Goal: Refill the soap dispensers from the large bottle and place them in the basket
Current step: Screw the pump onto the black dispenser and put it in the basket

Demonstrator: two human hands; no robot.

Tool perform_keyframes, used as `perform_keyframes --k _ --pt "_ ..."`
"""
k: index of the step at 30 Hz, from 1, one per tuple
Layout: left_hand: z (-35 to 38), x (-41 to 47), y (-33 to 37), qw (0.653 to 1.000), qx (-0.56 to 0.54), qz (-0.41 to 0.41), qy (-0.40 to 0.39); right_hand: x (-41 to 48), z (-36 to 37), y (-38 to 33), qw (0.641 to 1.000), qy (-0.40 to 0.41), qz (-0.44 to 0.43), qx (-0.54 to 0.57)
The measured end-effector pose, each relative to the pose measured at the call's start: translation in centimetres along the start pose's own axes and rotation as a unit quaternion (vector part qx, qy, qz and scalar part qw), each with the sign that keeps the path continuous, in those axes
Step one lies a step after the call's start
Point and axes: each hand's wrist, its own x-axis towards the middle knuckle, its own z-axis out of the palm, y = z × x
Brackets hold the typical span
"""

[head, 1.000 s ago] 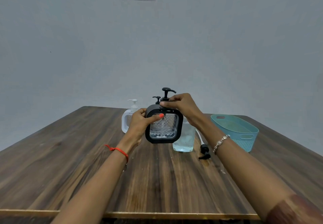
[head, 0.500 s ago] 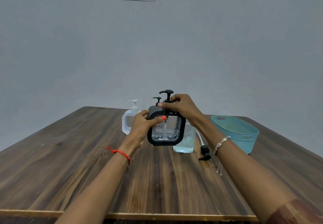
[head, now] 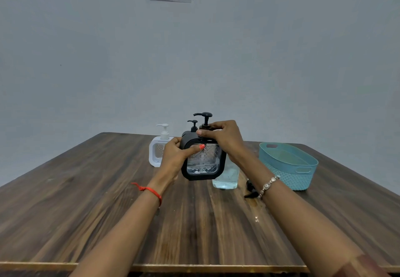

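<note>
Since a second ago: the pump spout on the black dispenser has swung from pointing right to pointing left, and the bottle has tipped nearer to upright. Reads as the cap being screwed.

Left hand wraps the dispenser's left side, thumb laid across the clear patterned window; a closed grip on the body. Right hand pinches the pump collar at the neck, fingers closed around it. The dispenser is held up off the tabletop, not resting.

Landmark, the black dispenser:
- behind it and to its left, a white dispenser stands on the tabletop, pump fitted.
- directly behind it, a second black pump top shows; the body beneath is hidden.
- just behind and right, the large clear bottle with pale liquid low down, its cap off.
- right of that, a loose black pump lies on the tabletop, partly hidden by the right wrist.
- far right, the teal basket, nothing in it.

Progress, my judgement: the held dispenser shows liquid in the window, so likely filled and being capped. No dispenser is basketed yet. Fill level of the other two cannot be told. Most of the job remains.
</note>
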Motion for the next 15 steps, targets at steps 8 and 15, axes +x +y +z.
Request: perform_keyframes --k 8,15 --pt "1.0 -0.3 -0.2 1.000 0.011 -0.011 0.002 -0.4 -0.5 0.3 0.999 0.023 -0.017 -0.031" --pt "3.6 -0.7 0.5 1.000 0.008 0.007 -0.024 -0.2 -6.6 1.9 0.993 -0.099 0.067 0.001"
